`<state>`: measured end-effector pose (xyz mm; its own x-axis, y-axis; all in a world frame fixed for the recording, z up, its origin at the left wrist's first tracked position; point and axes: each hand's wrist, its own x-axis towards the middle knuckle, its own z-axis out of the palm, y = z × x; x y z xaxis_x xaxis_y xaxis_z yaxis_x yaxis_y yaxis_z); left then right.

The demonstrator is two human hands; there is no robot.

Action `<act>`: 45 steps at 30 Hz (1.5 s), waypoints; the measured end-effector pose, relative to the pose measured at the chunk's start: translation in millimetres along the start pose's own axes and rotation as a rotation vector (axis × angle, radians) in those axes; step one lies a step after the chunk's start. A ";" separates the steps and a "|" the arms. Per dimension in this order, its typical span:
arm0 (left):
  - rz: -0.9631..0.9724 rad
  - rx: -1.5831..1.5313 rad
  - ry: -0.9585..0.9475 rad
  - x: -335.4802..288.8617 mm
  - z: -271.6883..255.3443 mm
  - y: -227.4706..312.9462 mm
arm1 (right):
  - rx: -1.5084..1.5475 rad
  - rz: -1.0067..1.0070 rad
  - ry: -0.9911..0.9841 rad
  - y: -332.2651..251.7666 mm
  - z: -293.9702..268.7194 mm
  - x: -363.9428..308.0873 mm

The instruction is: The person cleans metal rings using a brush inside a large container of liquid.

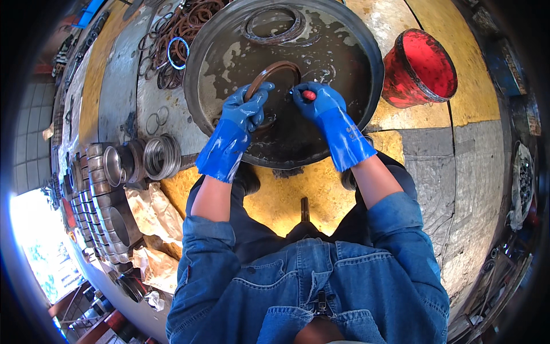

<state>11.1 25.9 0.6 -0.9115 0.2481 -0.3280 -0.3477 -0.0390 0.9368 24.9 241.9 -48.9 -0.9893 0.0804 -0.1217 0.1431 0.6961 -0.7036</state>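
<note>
Both my hands wear blue rubber gloves and are above a wide round metal pan [197,100] of murky dark liquid. My left hand [245,108] is closed around the left side of a brown ring seal [281,65], which is tilted up over the liquid. In my right hand [322,102] is a tool with a red handle [309,95]; its working end is hidden or too small to make out, close to the ring's right side. At the pan's far side, several dark rings [275,35] lie stacked in the liquid.
A red bucket [421,69], dark-smeared, stands right of the pan. Brown rings [195,23] are heaped at the far left, with a blue ring [178,53] among them. Metal rings [162,157] and stacked metal sleeves [100,195] stand at left, near brown paper [153,212].
</note>
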 end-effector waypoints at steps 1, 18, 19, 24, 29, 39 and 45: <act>0.011 -0.016 -0.005 0.9 0.6 0.3 | 0.055 0.098 -0.076 1.2 3.6 3.9; 0.027 -0.153 -0.016 6.1 -11.8 -6.0 | 0.249 0.043 -0.269 -8.1 22.9 -18.4; 0.017 -0.197 -0.017 6.3 -14.8 -7.9 | 0.074 0.015 -0.176 -12.6 28.0 -17.4; -0.024 -0.326 0.073 17.7 -26.9 -15.1 | -0.044 -0.130 0.188 -7.4 33.1 -23.1; -0.043 -0.358 0.113 18.8 -37.2 -12.4 | 0.609 0.014 -0.192 -18.8 1.1 -16.4; -0.055 -0.358 -0.001 10.9 -33.5 -4.2 | 0.144 0.020 -0.181 -23.9 14.7 -27.2; -0.177 -0.364 -0.099 8.8 -31.2 -5.6 | -0.033 -0.338 0.200 18.9 22.3 -5.3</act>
<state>-1.7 -1.9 -11.3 -0.8115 0.3730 -0.4499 -0.5680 -0.3224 0.7573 33.4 238.7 -77.1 -0.9670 -0.0223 0.2540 -0.1895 0.7294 -0.6574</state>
